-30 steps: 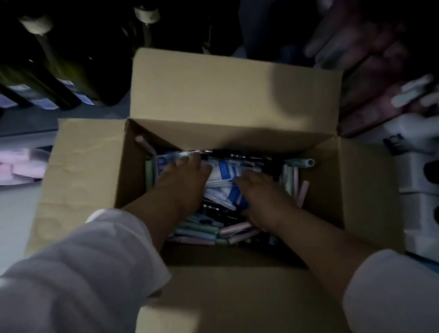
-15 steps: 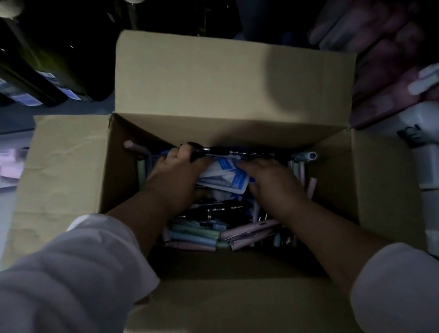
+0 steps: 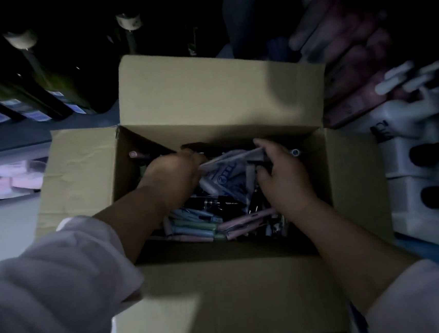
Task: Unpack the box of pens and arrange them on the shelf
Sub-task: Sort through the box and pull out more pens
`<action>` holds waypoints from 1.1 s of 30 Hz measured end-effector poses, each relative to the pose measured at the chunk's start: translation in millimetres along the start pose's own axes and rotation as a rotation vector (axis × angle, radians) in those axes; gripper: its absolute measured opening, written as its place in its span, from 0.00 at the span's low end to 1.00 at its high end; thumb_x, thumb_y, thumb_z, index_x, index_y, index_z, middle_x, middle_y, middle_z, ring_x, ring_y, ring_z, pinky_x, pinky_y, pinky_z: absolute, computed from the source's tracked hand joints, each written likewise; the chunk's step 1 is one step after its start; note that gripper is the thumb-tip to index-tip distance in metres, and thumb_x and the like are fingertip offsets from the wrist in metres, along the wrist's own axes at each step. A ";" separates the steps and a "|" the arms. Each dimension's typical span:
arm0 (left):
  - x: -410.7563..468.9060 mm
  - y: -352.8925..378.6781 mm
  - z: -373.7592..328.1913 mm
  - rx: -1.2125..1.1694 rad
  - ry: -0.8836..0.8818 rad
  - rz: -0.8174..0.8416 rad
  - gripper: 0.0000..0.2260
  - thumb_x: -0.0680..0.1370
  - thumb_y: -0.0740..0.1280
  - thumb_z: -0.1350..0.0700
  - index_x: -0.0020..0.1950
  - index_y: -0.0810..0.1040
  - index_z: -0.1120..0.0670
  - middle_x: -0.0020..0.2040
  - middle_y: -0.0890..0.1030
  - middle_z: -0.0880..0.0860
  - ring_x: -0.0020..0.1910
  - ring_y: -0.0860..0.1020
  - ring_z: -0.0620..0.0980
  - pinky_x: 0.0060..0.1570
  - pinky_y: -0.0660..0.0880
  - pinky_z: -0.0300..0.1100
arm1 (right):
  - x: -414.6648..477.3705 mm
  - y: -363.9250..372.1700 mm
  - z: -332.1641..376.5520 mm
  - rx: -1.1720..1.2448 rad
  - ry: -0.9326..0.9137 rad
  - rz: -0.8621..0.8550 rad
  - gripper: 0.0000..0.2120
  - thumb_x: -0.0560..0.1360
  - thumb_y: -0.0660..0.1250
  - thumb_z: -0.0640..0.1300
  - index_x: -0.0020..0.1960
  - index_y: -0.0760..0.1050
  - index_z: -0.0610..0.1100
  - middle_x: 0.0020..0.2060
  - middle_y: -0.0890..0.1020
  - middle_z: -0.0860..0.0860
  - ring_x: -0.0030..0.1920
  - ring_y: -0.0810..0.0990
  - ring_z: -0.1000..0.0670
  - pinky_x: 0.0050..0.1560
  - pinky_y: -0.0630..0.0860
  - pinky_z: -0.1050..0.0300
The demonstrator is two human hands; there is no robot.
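An open cardboard box (image 3: pixel 222 93) fills the middle of the view, its flaps folded outward. Inside lie several pens (image 3: pixel 194 226) in pastel and dark colours, heaped loosely. A clear plastic packet with blue print (image 3: pixel 223 175) is raised above the heap. My left hand (image 3: pixel 171 175) grips its left end with curled fingers, together with dark pens near the far wall. My right hand (image 3: pixel 281 176) holds the packet's right end, fingers curled over it. The light is dim, so the exact contents of the packet are hard to make out.
Dark glass bottles (image 3: pixel 31 85) lie on a shelf at the upper left. Pinkish bottles (image 3: pixel 349 54) and white pump bottles (image 3: pixel 407 118) crowd the right side. A pale shelf with pink items (image 3: pixel 2 176) sits to the left of the box.
Both hands have lifted the printed packet up from the pen heap and moved slightly apart, stretching it between them. The camera has shifted a little.
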State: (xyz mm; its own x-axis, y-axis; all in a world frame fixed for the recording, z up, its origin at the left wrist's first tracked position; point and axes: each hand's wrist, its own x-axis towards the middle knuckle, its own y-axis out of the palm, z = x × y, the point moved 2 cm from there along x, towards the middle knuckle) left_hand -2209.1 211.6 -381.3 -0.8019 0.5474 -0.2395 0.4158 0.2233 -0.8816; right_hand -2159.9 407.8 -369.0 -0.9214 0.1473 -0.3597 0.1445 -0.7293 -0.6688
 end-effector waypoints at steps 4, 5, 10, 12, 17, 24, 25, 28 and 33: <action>-21.6 -41.7 -19.5 -0.259 -0.130 0.041 0.11 0.79 0.64 0.55 0.59 0.78 0.56 0.55 0.81 0.57 0.54 0.78 0.55 0.45 0.69 0.39 | -33.4 -23.9 17.7 0.084 0.024 -0.061 0.22 0.74 0.58 0.43 0.67 0.68 0.58 0.60 0.76 0.51 0.61 0.74 0.50 0.58 0.76 0.49; -26.3 -51.8 -25.6 -0.301 -0.166 0.074 0.12 0.78 0.65 0.54 0.60 0.78 0.55 0.54 0.82 0.56 0.53 0.79 0.54 0.44 0.70 0.38 | -41.2 -30.4 22.7 0.126 0.046 -0.070 0.22 0.75 0.58 0.41 0.67 0.68 0.57 0.59 0.76 0.51 0.60 0.74 0.51 0.56 0.76 0.52; -49.3 -108.9 -56.0 -0.722 -0.336 0.145 0.02 0.77 0.68 0.52 0.49 0.79 0.48 0.34 0.80 0.44 0.27 0.73 0.35 0.29 0.69 0.31 | -76.2 -66.5 63.8 0.389 0.159 -0.070 0.20 0.78 0.60 0.35 0.69 0.68 0.49 0.53 0.74 0.58 0.56 0.74 0.56 0.48 0.71 0.66; -55.3 -134.9 -69.7 -0.889 -0.316 0.149 0.05 0.77 0.68 0.52 0.53 0.78 0.46 0.45 0.82 0.44 0.40 0.78 0.35 0.39 0.72 0.32 | -87.5 -81.7 84.6 0.461 0.166 -0.061 0.17 0.78 0.63 0.38 0.66 0.70 0.49 0.54 0.76 0.57 0.56 0.75 0.56 0.49 0.70 0.67; -65.7 -195.8 -110.2 -0.924 -0.162 0.052 0.08 0.78 0.67 0.59 0.52 0.78 0.46 0.49 0.82 0.45 0.50 0.80 0.44 0.48 0.74 0.34 | -111.0 -116.6 137.2 0.859 0.256 -0.092 0.06 0.79 0.63 0.44 0.55 0.74 0.48 0.50 0.81 0.51 0.51 0.80 0.49 0.43 0.75 0.61; -91.1 -273.7 -139.1 0.165 0.488 -0.481 0.17 0.73 0.59 0.54 0.56 0.82 0.50 0.52 0.82 0.49 0.53 0.75 0.54 0.54 0.66 0.49 | -141.9 -185.2 182.3 1.403 0.440 0.284 0.36 0.77 0.51 0.66 0.63 0.73 0.35 0.56 0.81 0.38 0.56 0.80 0.40 0.53 0.76 0.46; -96.0 -281.1 -143.3 0.228 0.536 -0.524 0.17 0.73 0.58 0.54 0.56 0.82 0.50 0.53 0.82 0.50 0.56 0.74 0.54 0.56 0.63 0.49 | -145.8 -194.7 186.4 1.352 0.403 0.296 0.37 0.76 0.51 0.66 0.65 0.71 0.35 0.58 0.80 0.37 0.58 0.79 0.39 0.56 0.75 0.45; -111.0 -298.7 -155.4 0.346 0.674 -0.631 0.17 0.76 0.57 0.57 0.57 0.82 0.48 0.56 0.82 0.50 0.61 0.72 0.54 0.61 0.61 0.51 | -161.8 -218.5 204.5 1.074 0.309 0.327 0.28 0.79 0.54 0.59 0.67 0.71 0.38 0.59 0.80 0.40 0.58 0.79 0.41 0.62 0.73 0.42; -121.6 -319.6 -176.4 0.429 0.764 -0.773 0.15 0.79 0.58 0.57 0.59 0.81 0.45 0.59 0.81 0.52 0.62 0.71 0.56 0.59 0.63 0.54 | -189.1 -237.7 232.2 0.936 0.228 0.376 0.14 0.77 0.64 0.42 0.60 0.75 0.38 0.52 0.82 0.39 0.50 0.82 0.42 0.54 0.78 0.43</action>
State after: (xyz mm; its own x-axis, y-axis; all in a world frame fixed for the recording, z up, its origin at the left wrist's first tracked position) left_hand -2168.8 216.0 1.3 -0.2506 0.7603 0.5993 -0.3665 0.4984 -0.7857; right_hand -2103.9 398.1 9.1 -0.7703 -0.1457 -0.6209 -0.0197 -0.9677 0.2515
